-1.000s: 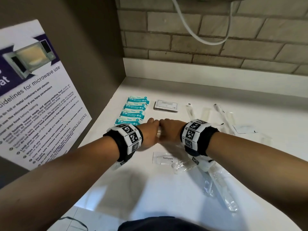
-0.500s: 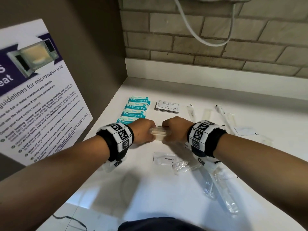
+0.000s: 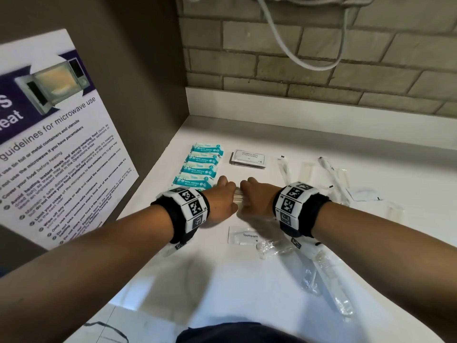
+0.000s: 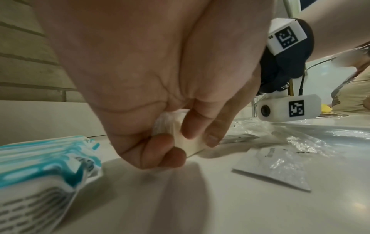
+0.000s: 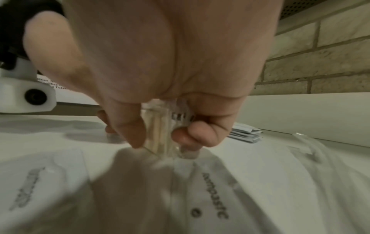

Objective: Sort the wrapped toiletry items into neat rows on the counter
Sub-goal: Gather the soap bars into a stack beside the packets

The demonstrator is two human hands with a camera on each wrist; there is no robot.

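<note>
Both hands meet over the white counter, each pinching one end of a small clear-wrapped packet of pale sticks. My left hand grips its left end, where the packet shows between thumb and fingers just above the counter. Holding the other end is my right hand; the right wrist view shows the packet with a barcode. Teal mini wipes packs lie in a column to the far left. A stack of shampoo sachets sits beside them.
A toothpaste sachet and a wrapped toothbrush lie near my right wrist. Several clear-wrapped items are scattered at the right. A microwave poster covers the left wall, and a cable hangs on the brick wall behind.
The hands touched a second ago, then parted to show the packet between them. Now they have drawn closer again, still holding it.
</note>
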